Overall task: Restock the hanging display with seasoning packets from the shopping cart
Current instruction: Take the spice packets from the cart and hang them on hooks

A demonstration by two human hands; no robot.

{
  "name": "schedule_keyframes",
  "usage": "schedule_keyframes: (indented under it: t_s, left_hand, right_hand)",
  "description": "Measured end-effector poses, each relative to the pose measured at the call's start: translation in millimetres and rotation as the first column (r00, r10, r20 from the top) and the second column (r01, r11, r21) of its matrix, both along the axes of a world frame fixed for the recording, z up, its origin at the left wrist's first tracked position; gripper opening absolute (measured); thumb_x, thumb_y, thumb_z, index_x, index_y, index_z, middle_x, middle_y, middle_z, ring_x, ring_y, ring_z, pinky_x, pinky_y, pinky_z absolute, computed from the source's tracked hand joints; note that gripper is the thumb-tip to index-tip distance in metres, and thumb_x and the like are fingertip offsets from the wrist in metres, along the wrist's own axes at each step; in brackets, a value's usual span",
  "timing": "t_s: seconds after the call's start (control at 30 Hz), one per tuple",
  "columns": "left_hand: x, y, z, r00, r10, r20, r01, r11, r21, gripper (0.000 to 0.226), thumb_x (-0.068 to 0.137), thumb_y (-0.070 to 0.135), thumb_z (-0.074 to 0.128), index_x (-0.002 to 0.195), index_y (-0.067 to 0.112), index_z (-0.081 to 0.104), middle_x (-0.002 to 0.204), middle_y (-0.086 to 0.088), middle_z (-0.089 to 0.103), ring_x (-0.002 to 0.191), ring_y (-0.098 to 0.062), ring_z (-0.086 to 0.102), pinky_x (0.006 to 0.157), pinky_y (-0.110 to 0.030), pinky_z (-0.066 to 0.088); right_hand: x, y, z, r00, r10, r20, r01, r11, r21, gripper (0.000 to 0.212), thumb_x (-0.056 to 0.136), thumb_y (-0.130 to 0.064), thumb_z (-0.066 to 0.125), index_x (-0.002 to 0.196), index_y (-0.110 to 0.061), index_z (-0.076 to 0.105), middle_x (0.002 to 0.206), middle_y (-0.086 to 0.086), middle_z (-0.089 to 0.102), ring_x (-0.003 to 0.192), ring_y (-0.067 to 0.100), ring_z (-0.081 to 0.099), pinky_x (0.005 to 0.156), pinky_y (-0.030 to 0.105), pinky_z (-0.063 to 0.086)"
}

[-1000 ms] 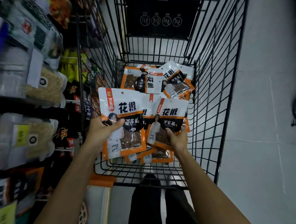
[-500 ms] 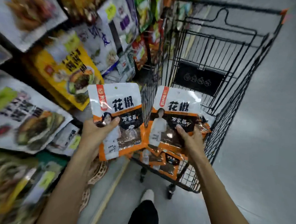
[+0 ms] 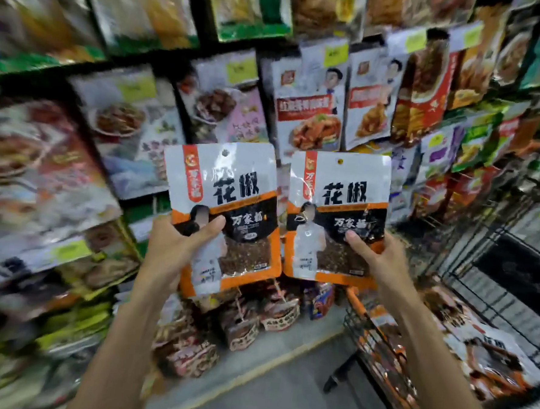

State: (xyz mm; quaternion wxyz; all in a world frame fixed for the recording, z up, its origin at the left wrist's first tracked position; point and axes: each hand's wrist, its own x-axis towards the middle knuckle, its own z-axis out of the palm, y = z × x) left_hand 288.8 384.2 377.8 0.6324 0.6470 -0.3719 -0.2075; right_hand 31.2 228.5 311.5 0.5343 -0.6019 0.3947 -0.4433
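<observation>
My left hand (image 3: 177, 249) grips a white, orange and black seasoning packet (image 3: 231, 202) by its lower left corner. My right hand (image 3: 376, 258) holds a second, matching packet (image 3: 338, 202) by its lower right side. Both packets are upright, side by side, raised in front of the hanging display (image 3: 309, 105) of bagged goods. Each packet has a small hang hole near its top edge. The black wire shopping cart (image 3: 380, 347) stands at the lower right, with more of the same packets (image 3: 487, 353) lying in it.
Rows of hanging bags fill the wall from left to right, blurred at the left. Dark snack bags (image 3: 239, 325) hang low below the held packets. Grey floor (image 3: 276, 388) runs between the display and the cart.
Both hands lifted the two packets out of the cart and up in front of the display. The view swung from the cart to the hanging wall on the left.
</observation>
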Motion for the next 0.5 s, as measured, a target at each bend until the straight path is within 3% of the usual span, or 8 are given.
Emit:
schedule_keyframes:
  t_s: [0.07,0.1,0.17,0.23,0.27,0.33,0.4,0.5]
  left_hand:
    - [22.6,41.2,15.6,0.997,0.071,0.033,-0.071,0.997,-0.016,0.03,0.059,0.042,0.079,0.074,0.025,0.06,0.072,-0.004,0.059,0.071,-0.02,0.06,0.067,-0.043,0.051]
    - [34.4,61.7,21.8,0.995,0.092,0.043,-0.092,0.996,-0.014,0.037,0.059,0.045,0.079,0.073,0.019,0.057,0.073,-0.01,0.052,0.07,-0.023,0.055,0.069,-0.052,0.05]
    - [58.3,100.9,31.6,0.991,0.13,0.041,-0.129,0.992,-0.013,0.05,0.058,0.051,0.078,0.083,0.014,0.057,0.077,-0.01,0.048,0.074,-0.023,0.052,0.073,-0.056,0.046]
    - [82.4,139.6,40.4,0.983,0.177,0.044,-0.176,0.984,-0.022,0.045,0.06,0.049,0.077,0.1,0.032,0.062,0.088,-0.003,0.061,0.084,-0.021,0.06,0.077,-0.052,0.049]
    - [94.6,158.2,43.6,0.981,0.188,0.057,-0.186,0.982,-0.036,0.036,0.063,0.045,0.076,0.095,0.039,0.063,0.08,0.002,0.063,0.08,-0.015,0.062,0.072,-0.049,0.048]
    - [120.4,196.0,47.4,0.973,0.215,0.088,-0.21,0.976,-0.064,0.02,0.068,0.034,0.075,0.084,0.028,0.066,0.06,0.007,0.056,0.064,-0.003,0.062,0.063,-0.029,0.05]
    - [150.7,232.2,48.7,0.963,0.26,0.075,-0.255,0.964,-0.071,0.023,0.068,0.029,0.075,0.086,0.019,0.066,0.062,0.011,0.063,0.068,-0.001,0.066,0.062,-0.02,0.053]
    - [197.7,278.2,46.9,0.958,0.278,0.065,-0.275,0.96,-0.051,0.017,0.07,0.03,0.074,0.071,0.03,0.058,0.052,0.02,0.056,0.055,0.002,0.059,0.053,-0.018,0.047]
  right_hand:
    - [34.4,16.1,13.7,0.995,0.098,0.015,-0.098,0.995,-0.029,0.058,0.072,-0.051,0.072,0.095,0.002,0.064,0.075,0.016,0.059,0.074,0.02,0.057,0.072,0.035,0.046]
    - [52.2,25.3,20.6,0.99,0.144,0.009,-0.144,0.989,-0.037,0.064,0.07,-0.054,0.072,0.094,0.004,0.061,0.071,0.012,0.05,0.07,0.018,0.051,0.07,0.034,0.042]
    - [91.5,48.2,33.7,0.975,0.222,0.014,-0.222,0.974,-0.035,0.041,0.069,-0.056,0.071,0.084,-0.017,0.068,0.063,0.008,0.046,0.064,0.014,0.05,0.067,0.034,0.041]
    - [132.1,75.1,44.5,0.958,0.283,0.04,-0.28,0.958,-0.063,0.022,0.07,-0.053,0.073,0.083,-0.036,0.07,0.073,0.015,0.061,0.07,0.012,0.059,0.071,0.034,0.049]
    - [151.8,89.0,48.6,0.948,0.314,0.048,-0.309,0.947,-0.082,0.022,0.069,-0.054,0.073,0.086,-0.041,0.071,0.084,0.013,0.067,0.075,0.011,0.064,0.074,0.033,0.053]
    - [191.2,117.3,54.5,0.928,0.368,0.058,-0.361,0.927,-0.098,0.029,0.064,-0.06,0.073,0.09,-0.047,0.071,0.09,-0.003,0.073,0.086,0.008,0.069,0.078,0.035,0.053]
    - [229.5,145.6,57.4,0.918,0.392,0.066,-0.384,0.917,-0.11,0.033,0.058,-0.063,0.076,0.088,-0.049,0.072,0.09,-0.014,0.075,0.089,0.009,0.07,0.081,0.038,0.055]
    - [278.3,185.1,56.7,0.908,0.407,0.095,-0.398,0.912,-0.098,0.048,0.05,-0.07,0.08,0.089,-0.042,0.073,0.096,0.005,0.075,0.088,0.018,0.071,0.078,0.041,0.057]
